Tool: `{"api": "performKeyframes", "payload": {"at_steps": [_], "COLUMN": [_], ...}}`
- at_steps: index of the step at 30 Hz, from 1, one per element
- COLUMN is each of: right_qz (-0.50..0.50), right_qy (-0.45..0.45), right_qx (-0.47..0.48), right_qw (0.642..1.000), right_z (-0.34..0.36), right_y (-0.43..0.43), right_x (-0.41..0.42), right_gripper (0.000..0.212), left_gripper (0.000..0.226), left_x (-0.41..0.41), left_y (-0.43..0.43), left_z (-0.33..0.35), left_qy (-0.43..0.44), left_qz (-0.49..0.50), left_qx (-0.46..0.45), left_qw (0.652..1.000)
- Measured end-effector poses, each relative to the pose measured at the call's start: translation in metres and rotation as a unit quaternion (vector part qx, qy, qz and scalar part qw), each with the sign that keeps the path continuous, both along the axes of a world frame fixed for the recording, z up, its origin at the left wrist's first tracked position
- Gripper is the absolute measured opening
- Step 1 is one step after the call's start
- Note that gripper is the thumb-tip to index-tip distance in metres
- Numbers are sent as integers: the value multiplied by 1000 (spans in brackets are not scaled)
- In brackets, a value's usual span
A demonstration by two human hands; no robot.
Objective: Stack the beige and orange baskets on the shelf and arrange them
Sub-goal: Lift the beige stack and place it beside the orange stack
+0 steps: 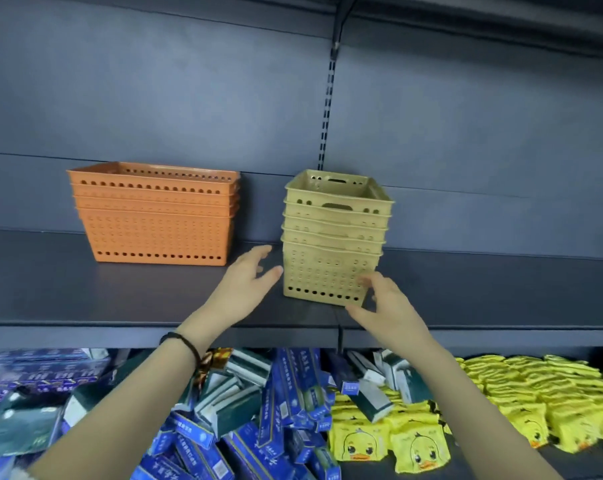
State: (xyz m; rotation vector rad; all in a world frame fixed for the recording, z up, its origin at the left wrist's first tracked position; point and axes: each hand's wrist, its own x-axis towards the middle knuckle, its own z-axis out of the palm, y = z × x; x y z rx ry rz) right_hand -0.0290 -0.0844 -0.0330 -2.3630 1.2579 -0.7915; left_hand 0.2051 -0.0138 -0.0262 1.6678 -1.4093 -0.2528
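Note:
A stack of several beige perforated baskets (331, 244) stands on the dark shelf (120, 299), slightly turned. To its left, apart from it, sits a stack of several wider orange baskets (154, 216). My left hand (244, 289) is open just left of the beige stack's lower corner, fingertips close to it. My right hand (386, 306) is open at the stack's lower right front corner, fingers near or touching the bottom basket. Neither hand holds anything.
The shelf's front edge (85, 336) runs under my wrists. Below lies a shelf piled with blue boxes (276, 420) and yellow duck-printed packets (501, 403). A slotted upright (327, 105) runs up the back wall behind the beige stack.

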Motion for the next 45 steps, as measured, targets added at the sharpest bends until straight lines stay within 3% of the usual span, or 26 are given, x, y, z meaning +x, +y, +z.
{"api": "performKeyframes", "payload": {"at_steps": [4,7,12,15,17,20,22,25,28,31,33,35,37,39,41,45], "right_qz": [1,14,78,58,31,-78,-142,-113,-71,-62,-65,-56,-39,-16,3,33], "right_qy": [-95,-165,-250,-277,-300,-354,-381,-432,-419,-424,-422,-408,-397,-390,-384,-390], "right_qx": [32,76,142,145,130,82,24,-75,-123,-114,-113,-110,-97,-83,-71,-32], "right_qw": [995,983,955,948,945,928,913,892,897,896,897,904,912,917,921,920], "right_z": [1,4,-4,-6,-10,-17,-18,-19,-22,-12,-9,-10,-11,-9,-6,-3], "right_y": [-26,-42,-62,-74,-86,-106,-106,-94,-97,-117,-135,-152,-164,-175,-184,-198], "right_x": [-10,-9,-10,-20,-29,-41,-42,-40,-41,-48,-56,-68,-81,-92,-99,-109], "right_gripper": [69,75,45,44,44,60,56,44,70,72,72,66,62,59,61,59], "left_gripper": [70,58,41,31,32,34,34,36,44,47,39,31,28,25,50,108], "left_x": [-11,-23,-53,-66,-72,-80,-90,-110,-130,-143,-144,-137,-121,-102,-86,-76], "left_y": [-29,-45,-50,-49,-52,-64,-74,-89,-106,-126,-139,-149,-157,-170,-183,-204], "left_z": [10,16,11,8,10,14,15,13,9,12,16,22,23,19,13,11], "left_qy": [118,166,190,216,221,204,192,177,136,131,148,172,124,59,62,171], "left_qz": [0,-23,-17,-71,-110,-154,-174,-213,-288,-320,-272,-174,-45,92,176,89], "left_qx": [-32,-41,-92,-78,-52,-29,-25,-9,50,75,39,-53,-172,-249,-236,-128], "left_qw": [993,985,977,971,968,966,966,961,946,935,950,968,976,962,954,973]}}
